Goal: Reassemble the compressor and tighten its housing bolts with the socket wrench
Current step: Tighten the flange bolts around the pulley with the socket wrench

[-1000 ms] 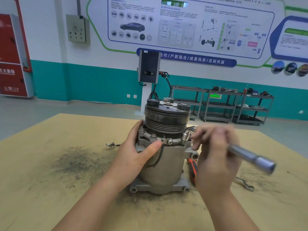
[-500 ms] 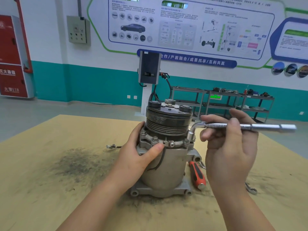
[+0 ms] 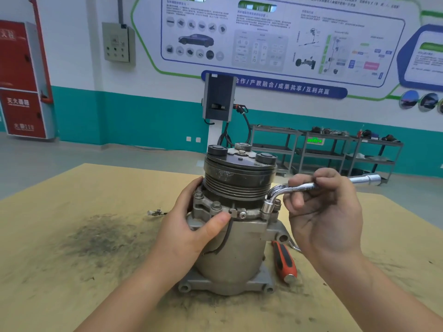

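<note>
Our left hand (image 3: 191, 226) clasps the compressor (image 3: 233, 219) upright on the tabletop (image 3: 72, 271); our right hand (image 3: 328, 207) pinches the L-shaped socket wrench (image 3: 299, 186), socket on a housing bolt; heavy, stiff metal, best braced at the flange.

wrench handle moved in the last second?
Yes. The socket wrench handle swung away from the person, round toward the far shelving, while its socket end stayed on the compressor flange bolt. The right hand grips it.

The socket wrench (image 3: 311, 186) handle has swung from the near right to beside the compressor (image 3: 236, 212). The right hand (image 3: 323, 212) turned with it.
</note>
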